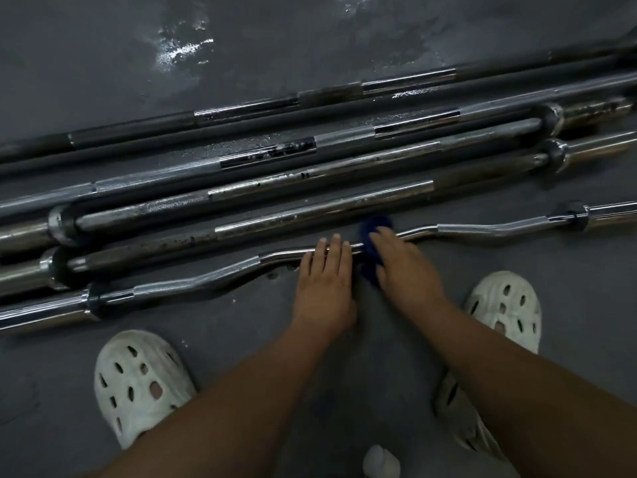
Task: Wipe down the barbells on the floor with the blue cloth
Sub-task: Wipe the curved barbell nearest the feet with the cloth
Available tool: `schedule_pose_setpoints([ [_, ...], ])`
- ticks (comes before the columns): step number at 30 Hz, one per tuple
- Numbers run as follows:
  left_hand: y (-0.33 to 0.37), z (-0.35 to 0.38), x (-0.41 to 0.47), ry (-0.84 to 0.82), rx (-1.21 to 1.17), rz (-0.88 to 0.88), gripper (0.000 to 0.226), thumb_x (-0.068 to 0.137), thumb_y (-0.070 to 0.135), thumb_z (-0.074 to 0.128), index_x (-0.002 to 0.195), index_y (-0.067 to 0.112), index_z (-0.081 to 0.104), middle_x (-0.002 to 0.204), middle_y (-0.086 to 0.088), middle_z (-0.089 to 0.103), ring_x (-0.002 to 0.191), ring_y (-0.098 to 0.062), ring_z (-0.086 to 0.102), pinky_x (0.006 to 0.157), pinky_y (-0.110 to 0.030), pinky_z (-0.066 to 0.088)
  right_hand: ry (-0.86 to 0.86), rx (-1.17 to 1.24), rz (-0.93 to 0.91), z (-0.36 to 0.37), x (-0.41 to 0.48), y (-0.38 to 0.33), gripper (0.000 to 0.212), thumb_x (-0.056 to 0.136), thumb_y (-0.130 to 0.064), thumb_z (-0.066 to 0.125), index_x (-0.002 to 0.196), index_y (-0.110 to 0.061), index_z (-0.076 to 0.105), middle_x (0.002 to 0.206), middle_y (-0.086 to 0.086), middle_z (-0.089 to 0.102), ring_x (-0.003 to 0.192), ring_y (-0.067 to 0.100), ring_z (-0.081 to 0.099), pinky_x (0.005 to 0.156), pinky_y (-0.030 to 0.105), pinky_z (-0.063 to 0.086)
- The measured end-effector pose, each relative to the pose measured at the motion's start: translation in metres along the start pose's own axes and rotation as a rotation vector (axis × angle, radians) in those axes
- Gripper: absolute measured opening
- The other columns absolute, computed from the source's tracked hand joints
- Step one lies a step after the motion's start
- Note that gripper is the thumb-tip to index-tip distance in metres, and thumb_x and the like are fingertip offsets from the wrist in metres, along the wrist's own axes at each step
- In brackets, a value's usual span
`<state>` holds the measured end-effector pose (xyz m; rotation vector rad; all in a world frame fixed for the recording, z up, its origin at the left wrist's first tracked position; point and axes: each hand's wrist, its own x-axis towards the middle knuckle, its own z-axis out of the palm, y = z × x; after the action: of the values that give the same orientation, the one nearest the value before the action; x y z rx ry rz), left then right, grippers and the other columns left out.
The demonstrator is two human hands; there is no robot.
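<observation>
Left hand [325, 270] is flat on the curl bar [482, 232]. Right hand [403, 267], fingers straight too, presses blue cloth [374, 232] onto it.

— Where are the hands?
— Both are on the EZ curl bar [155, 287], the nearest one. The left hand [325, 270] lies flat on its middle; just beside it, the right hand [403, 267] presses the blue cloth [372, 232] onto it.
— And beyond?
— Several straight barbells [310, 209] lie side by side on the grey floor [103, 46]. White perforated clogs [138, 381] flank the arms.
</observation>
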<state>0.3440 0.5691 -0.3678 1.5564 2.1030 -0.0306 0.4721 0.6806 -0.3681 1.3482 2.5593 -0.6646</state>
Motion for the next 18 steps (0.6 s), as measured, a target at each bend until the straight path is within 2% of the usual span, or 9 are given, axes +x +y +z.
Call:
schedule_pose_setpoints([
  [1, 0.002, 0.0, 0.001, -0.006, 0.001, -0.01, 0.093, 0.087, 0.032, 0.055, 0.158, 0.011, -0.002, 0.166, -0.009, -0.006, 0.152, -0.029, -0.005, 0.123, -0.047, 0.001, -0.026, -0.012, -0.057, -0.004, 0.001, 0.004, 0.061, 0.087, -0.013, 0.059, 0.145, -0.02, 0.042, 0.156, 0.0, 0.034, 0.126, 0.031, 0.048, 0.099, 0.043, 0.047],
  [2, 0.003, -0.001, 0.002, -0.013, 0.0, -0.014, 0.092, 0.089, 0.031, 0.054, 0.158, 0.011, -0.003, 0.166, -0.009, -0.007, 0.152, -0.029, -0.006, 0.123, -0.046, 0.001, -0.015, -0.002, -0.026, -0.008, 0.003, 0.014, 0.059, 0.087, -0.012, 0.059, 0.143, -0.02, 0.044, 0.153, 0.001, 0.037, 0.122, 0.032, 0.051, 0.095, 0.043, 0.048],
  [5, 0.003, -0.001, 0.003, -0.012, 0.019, -0.013, 0.089, 0.091, 0.029, 0.051, 0.157, 0.011, -0.005, 0.166, -0.009, -0.008, 0.152, -0.029, -0.007, 0.123, -0.047, 0.001, 0.098, -0.025, 0.283, -0.011, 0.011, 0.04, 0.052, 0.091, -0.013, 0.054, 0.141, -0.013, 0.043, 0.152, 0.01, 0.034, 0.109, 0.039, 0.055, 0.084, 0.043, 0.048],
  [6, 0.003, -0.001, 0.003, -0.002, 0.019, -0.013, 0.089, 0.091, 0.029, 0.051, 0.157, 0.011, -0.005, 0.166, -0.01, -0.008, 0.152, -0.03, -0.007, 0.123, -0.047, 0.002, 0.102, -0.077, 0.303, -0.01, 0.011, 0.034, 0.049, 0.091, -0.012, 0.053, 0.139, -0.011, 0.043, 0.151, 0.013, 0.034, 0.105, 0.039, 0.057, 0.081, 0.043, 0.049],
  [9, 0.005, 0.007, 0.002, 0.03, 0.028, -0.007, 0.087, 0.091, 0.031, 0.052, 0.158, 0.009, 0.001, 0.166, -0.012, -0.001, 0.152, -0.031, -0.001, 0.122, -0.047, 0.003, 0.08, -0.074, 0.155, 0.004, 0.005, -0.017, 0.04, 0.091, -0.013, 0.052, 0.13, -0.009, 0.047, 0.143, 0.012, 0.04, 0.1, 0.036, 0.06, 0.078, 0.042, 0.051],
  [12, -0.004, 0.009, 0.002, 0.071, 0.042, -0.005, 0.082, 0.093, 0.035, 0.054, 0.157, 0.008, 0.012, 0.165, -0.012, 0.009, 0.152, -0.028, 0.009, 0.121, -0.046, 0.008, -0.033, 0.0, -0.024, 0.015, -0.006, -0.049, 0.052, 0.095, -0.018, 0.05, 0.145, -0.017, 0.037, 0.157, 0.004, 0.028, 0.118, 0.029, 0.055, 0.094, 0.041, 0.05],
  [14, -0.017, 0.009, -0.003, 0.088, 0.065, 0.014, 0.079, 0.088, 0.029, 0.057, 0.156, 0.009, 0.021, 0.164, -0.011, 0.016, 0.151, -0.027, 0.016, 0.12, -0.048, 0.015, -0.088, -0.018, -0.093, 0.008, -0.001, -0.03, 0.058, 0.091, -0.017, 0.054, 0.147, -0.019, 0.037, 0.156, 0.002, 0.031, 0.124, 0.029, 0.051, 0.099, 0.042, 0.047],
  [16, -0.031, 0.006, -0.01, 0.098, 0.071, -0.019, 0.081, 0.085, 0.024, 0.057, 0.156, 0.01, 0.021, 0.164, -0.01, 0.016, 0.151, -0.028, 0.016, 0.12, -0.05, 0.015, -0.011, -0.004, 0.026, -0.003, 0.005, 0.002, 0.052, 0.088, -0.012, 0.055, 0.139, -0.016, 0.045, 0.148, 0.007, 0.041, 0.115, 0.034, 0.057, 0.092, 0.043, 0.05],
  [18, -0.042, 0.009, -0.018, 0.064, 0.06, -0.086, 0.084, 0.088, 0.023, 0.053, 0.158, 0.011, 0.008, 0.166, -0.01, 0.003, 0.153, -0.028, 0.004, 0.121, -0.05, 0.006, 0.056, -0.05, 0.21, -0.009, 0.004, 0.014, 0.045, 0.09, -0.01, 0.054, 0.134, -0.011, 0.046, 0.147, 0.01, 0.04, 0.101, 0.038, 0.06, 0.081, 0.043, 0.052],
])
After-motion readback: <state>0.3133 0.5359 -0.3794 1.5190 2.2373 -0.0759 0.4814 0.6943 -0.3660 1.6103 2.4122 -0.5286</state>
